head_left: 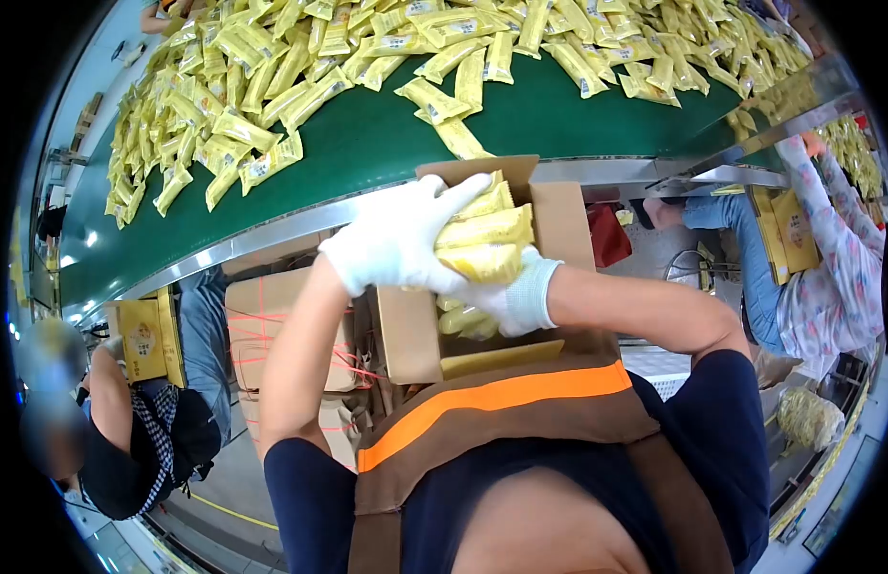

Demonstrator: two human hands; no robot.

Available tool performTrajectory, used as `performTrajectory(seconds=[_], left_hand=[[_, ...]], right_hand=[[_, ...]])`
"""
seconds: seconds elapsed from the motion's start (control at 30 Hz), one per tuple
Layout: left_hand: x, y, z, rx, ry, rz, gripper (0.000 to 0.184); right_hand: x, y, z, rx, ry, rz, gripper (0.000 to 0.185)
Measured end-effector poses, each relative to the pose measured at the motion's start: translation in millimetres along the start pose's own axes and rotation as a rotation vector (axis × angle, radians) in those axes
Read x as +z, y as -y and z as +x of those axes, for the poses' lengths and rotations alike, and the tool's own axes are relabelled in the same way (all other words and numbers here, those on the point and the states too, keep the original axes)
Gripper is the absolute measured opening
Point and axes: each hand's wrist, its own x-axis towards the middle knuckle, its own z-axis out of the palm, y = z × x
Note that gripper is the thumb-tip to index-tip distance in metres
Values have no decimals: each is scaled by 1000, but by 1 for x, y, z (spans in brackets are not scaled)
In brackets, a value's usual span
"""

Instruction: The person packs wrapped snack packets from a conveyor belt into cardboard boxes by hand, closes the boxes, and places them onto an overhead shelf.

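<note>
A stack of yellow wrapped snack packets is held between my two gloved hands, above an open cardboard box. My left hand, in a white glove, grips the stack from the left with its thumb near the top. From below and the right, my right hand, also gloved, closes on the same packets; its fingers are partly hidden behind them. More yellow packets show inside the box under my hands. The box flaps stand spread outward.
A green conveyor belt with a metal edge runs ahead, heaped with loose yellow packets. Tied cartons stand to the left. Co-workers sit on both sides, each near a yellow box. A red bag hangs right of my box.
</note>
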Motion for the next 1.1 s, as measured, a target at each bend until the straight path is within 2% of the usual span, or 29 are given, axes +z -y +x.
performTrajectory(seconds=[0.03, 0.07, 0.13, 0.23, 0.37, 0.47, 0.5, 0.53, 0.6, 0.63, 0.73, 0.77, 0.8, 0.87, 0.93, 0.97, 1.03, 1.07, 1.1], left_hand=[[5, -7, 5, -14, 13, 93, 99], [8, -11, 13, -22, 29, 191, 99], [20, -19, 26, -30, 40, 368, 97], [43, -30, 36, -50, 36, 543, 91], [71, -32, 42, -63, -103, 604, 86], [108, -23, 58, -90, -222, 763, 85], [118, -21, 59, -82, -215, 740, 89], [110, -18, 55, -44, -17, 432, 100], [116, -22, 60, -166, 110, 324, 114], [116, -25, 65, -162, 194, 388, 105], [136, -20, 69, -181, 155, 490, 88], [135, -25, 65, -179, 157, 527, 79], [139, -27, 61, -170, 82, 571, 75], [143, -30, 46, -83, -151, 655, 60], [126, -40, 43, -187, 5, 419, 45], [118, -36, 42, -246, 96, 330, 38], [105, -28, 49, -220, 228, 279, 38], [95, -22, 55, -201, 298, 256, 38], [71, -11, 50, -27, 298, 27, 39]], right_hand=[[-14, 10, -8, -148, 134, -481, 57], [0, 12, -7, -47, 234, -475, 57], [26, 10, -14, 35, 181, -445, 61], [45, 23, -8, 257, 339, -456, 68], [49, 24, 3, 363, 498, -459, 76], [37, 34, -7, 314, 498, -584, 73], [37, 29, -21, 187, 432, -642, 68], [23, 31, -34, 129, 377, -477, 59], [14, 39, -46, 122, 433, -521, 53], [7, 40, -49, 38, 345, -568, 41], [-30, 59, -34, -46, 524, -500, 35], [-13, 49, -34, 1, 491, -458, 23], [-16, 49, -29, 48, 633, -429, 22], [44, 0, -17, -2, 669, -509, 28], [32, 18, -15, 167, 622, -456, 29], [13, 25, -14, 161, 813, -403, 33], [-46, 31, -14, 65, 801, -69, 34], [-64, 16, -5, -200, 674, 103, 32], [-100, 7, 6, -144, 502, 310, 32]])
